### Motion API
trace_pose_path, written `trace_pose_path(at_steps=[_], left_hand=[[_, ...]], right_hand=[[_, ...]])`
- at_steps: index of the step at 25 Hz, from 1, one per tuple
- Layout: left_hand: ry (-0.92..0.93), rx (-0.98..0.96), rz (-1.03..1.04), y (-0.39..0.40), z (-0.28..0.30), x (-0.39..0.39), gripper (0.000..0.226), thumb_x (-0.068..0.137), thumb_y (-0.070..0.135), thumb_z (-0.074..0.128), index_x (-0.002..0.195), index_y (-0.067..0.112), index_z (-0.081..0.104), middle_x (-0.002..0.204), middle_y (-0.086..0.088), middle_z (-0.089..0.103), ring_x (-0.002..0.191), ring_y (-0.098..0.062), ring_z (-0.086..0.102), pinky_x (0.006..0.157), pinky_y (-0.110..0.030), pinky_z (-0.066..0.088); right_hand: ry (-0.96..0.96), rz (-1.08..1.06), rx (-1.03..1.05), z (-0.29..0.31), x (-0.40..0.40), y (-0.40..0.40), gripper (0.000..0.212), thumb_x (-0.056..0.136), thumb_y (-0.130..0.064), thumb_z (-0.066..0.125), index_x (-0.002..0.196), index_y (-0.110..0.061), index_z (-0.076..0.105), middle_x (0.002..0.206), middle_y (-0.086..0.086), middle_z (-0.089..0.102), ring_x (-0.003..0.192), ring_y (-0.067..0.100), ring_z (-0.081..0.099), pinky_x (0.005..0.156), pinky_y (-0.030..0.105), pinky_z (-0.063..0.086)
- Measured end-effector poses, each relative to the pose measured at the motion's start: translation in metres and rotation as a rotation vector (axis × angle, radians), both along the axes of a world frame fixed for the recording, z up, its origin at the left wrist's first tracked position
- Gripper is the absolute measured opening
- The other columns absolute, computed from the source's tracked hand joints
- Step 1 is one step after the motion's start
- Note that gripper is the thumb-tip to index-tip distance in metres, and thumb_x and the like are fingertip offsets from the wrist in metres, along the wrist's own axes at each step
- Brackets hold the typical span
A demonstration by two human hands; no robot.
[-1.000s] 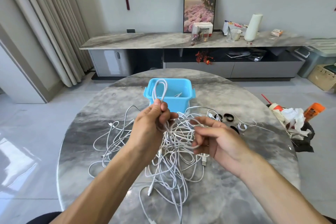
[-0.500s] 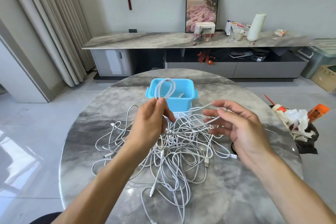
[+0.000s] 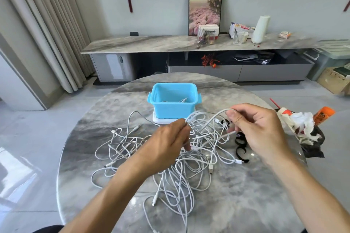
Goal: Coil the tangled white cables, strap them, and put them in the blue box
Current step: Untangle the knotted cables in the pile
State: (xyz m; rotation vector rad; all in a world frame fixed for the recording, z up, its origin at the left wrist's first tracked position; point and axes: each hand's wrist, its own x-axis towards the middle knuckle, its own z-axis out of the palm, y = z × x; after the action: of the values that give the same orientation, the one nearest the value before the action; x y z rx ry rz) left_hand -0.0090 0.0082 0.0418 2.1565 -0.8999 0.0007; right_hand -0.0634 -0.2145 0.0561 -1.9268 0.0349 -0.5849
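Cables (image 3: pixel 181 159) lie in a loose white tangle across the middle of the round bench (image 3: pixel 246 204), on the near side of the blue box (image 3: pixel 174 108), which stands on a white lid or tray and already holds at least one white lead. The left hand (image 3: pixel 166 143) is closed around a bunch of strands gathered at its fingertips. The right hand (image 3: pixel 259 130) pinches one strand between thumb and fingers, lifted off the bench. That strand arches between the two hands, so its long axis runs roughly left to right and rises toward the right hand. Where its far end points cannot be told; it drops back into the heap.

The main risk, as I judge it, is pulling on the lifted strand while it is threaded through other loops: that would cinch a knot or drag the whole heap toward the person. Several plugs lie exposed at the near edge of the pile, and any of them could catch in a loop. The black straps (image 3: pixel 240 147) lie just right of the tangle, and a sweeping strand could knock them aside. A hard tug might also slide the light box.
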Motion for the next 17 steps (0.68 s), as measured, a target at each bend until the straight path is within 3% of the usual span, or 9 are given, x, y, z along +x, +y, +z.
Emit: trace_pose_path(at_steps=[3, 5, 7, 9, 10, 12, 13, 14, 17], left_hand=[[0.059, -0.003, -0.035, -0.008, -0.003, -0.008, 0.030, 0.104, 0.025, 0.039, 0.080, 0.010, 0.050, 0.066, 0.001, 0.064, 0.063, -0.010, 0.054, 0.065, -0.016, 0.038], [0.113, -0.037, 0.009, -0.012, -0.005, -0.009, 0.026, 0.105, 0.026, 0.040, 0.087, 0.011, 0.052, 0.066, -0.002, 0.063, 0.061, -0.008, 0.052, 0.065, -0.020, 0.039], [0.182, 0.011, -0.026, -0.013, -0.010, -0.009, 0.031, 0.104, 0.031, 0.041, 0.082, 0.016, 0.057, 0.064, 0.000, 0.060, 0.060, -0.007, 0.051, 0.065, -0.025, 0.041], [0.380, -0.033, -0.106, -0.017, -0.014, -0.017, 0.037, 0.101, 0.039, 0.040, 0.076, 0.020, 0.059, 0.064, 0.003, 0.057, 0.058, -0.008, 0.048, 0.061, -0.024, 0.040], [0.482, -0.115, -0.102, -0.020, -0.015, -0.019, 0.038, 0.101, 0.040, 0.038, 0.075, 0.018, 0.057, 0.065, 0.002, 0.056, 0.057, -0.008, 0.045, 0.058, -0.022, 0.038], [0.632, -0.304, -0.021, -0.024, -0.012, -0.021, 0.039, 0.106, 0.034, 0.036, 0.076, 0.014, 0.052, 0.068, -0.001, 0.058, 0.056, -0.009, 0.039, 0.054, -0.019, 0.034], [0.664, -0.377, 0.023, -0.025, -0.011, -0.020, 0.038, 0.107, 0.030, 0.035, 0.078, 0.011, 0.051, 0.069, 0.000, 0.060, 0.056, -0.010, 0.039, 0.053, -0.019, 0.034], [0.660, -0.416, 0.060, -0.025, -0.011, -0.019, 0.038, 0.106, 0.029, 0.036, 0.079, 0.008, 0.053, 0.068, 0.001, 0.059, 0.058, -0.011, 0.039, 0.055, -0.020, 0.034], [0.636, -0.461, 0.116, -0.024, -0.016, -0.016, 0.040, 0.103, 0.041, 0.041, 0.075, 0.015, 0.055, 0.073, -0.005, 0.051, 0.070, -0.019, 0.041, 0.069, -0.032, 0.036]], right_hand=[[0.025, -0.069, 0.245, -0.001, -0.001, 0.010, 0.009, 0.092, -0.010, 0.066, 0.088, -0.014, 0.074, 0.047, -0.010, 0.050, 0.039, 0.003, 0.047, 0.042, 0.017, 0.042], [0.031, -0.116, 0.409, -0.003, 0.001, 0.017, 0.007, 0.091, -0.009, 0.066, 0.091, -0.010, 0.073, 0.043, -0.013, 0.048, 0.036, 0.001, 0.042, 0.041, 0.008, 0.032], [0.060, -0.114, 0.559, -0.010, 0.003, 0.029, 0.008, 0.091, -0.012, 0.066, 0.087, -0.010, 0.073, 0.042, -0.013, 0.041, 0.035, 0.000, 0.031, 0.036, 0.012, 0.026], [0.099, -0.113, 0.684, -0.018, 0.004, 0.042, 0.012, 0.091, -0.017, 0.067, 0.083, -0.012, 0.072, 0.046, -0.005, 0.041, 0.036, 0.007, 0.031, 0.035, 0.017, 0.025], [0.112, -0.121, 0.714, -0.021, 0.005, 0.047, 0.014, 0.091, -0.018, 0.067, 0.080, -0.013, 0.074, 0.049, -0.002, 0.047, 0.038, 0.010, 0.039, 0.038, 0.019, 0.032], [0.118, -0.134, 0.651, -0.023, 0.006, 0.050, 0.016, 0.090, -0.016, 0.069, 0.076, -0.015, 0.078, 0.067, 0.000, 0.069, 0.060, 0.014, 0.062, 0.059, 0.026, 0.049], [0.122, -0.115, 0.588, -0.024, 0.006, 0.051, 0.018, 0.090, -0.014, 0.069, 0.075, -0.015, 0.078, 0.075, 0.000, 0.074, 0.069, 0.014, 0.066, 0.068, 0.028, 0.051], [0.140, -0.074, 0.537, -0.024, 0.005, 0.052, 0.018, 0.090, -0.013, 0.068, 0.076, -0.011, 0.078, 0.077, 0.001, 0.075, 0.070, 0.015, 0.065, 0.067, 0.029, 0.051], [0.205, 0.051, 0.472, -0.025, 0.002, 0.053, 0.025, 0.093, -0.011, 0.064, 0.074, 0.004, 0.068, 0.062, 0.009, 0.062, 0.050, 0.016, 0.053, 0.045, 0.027, 0.040]])
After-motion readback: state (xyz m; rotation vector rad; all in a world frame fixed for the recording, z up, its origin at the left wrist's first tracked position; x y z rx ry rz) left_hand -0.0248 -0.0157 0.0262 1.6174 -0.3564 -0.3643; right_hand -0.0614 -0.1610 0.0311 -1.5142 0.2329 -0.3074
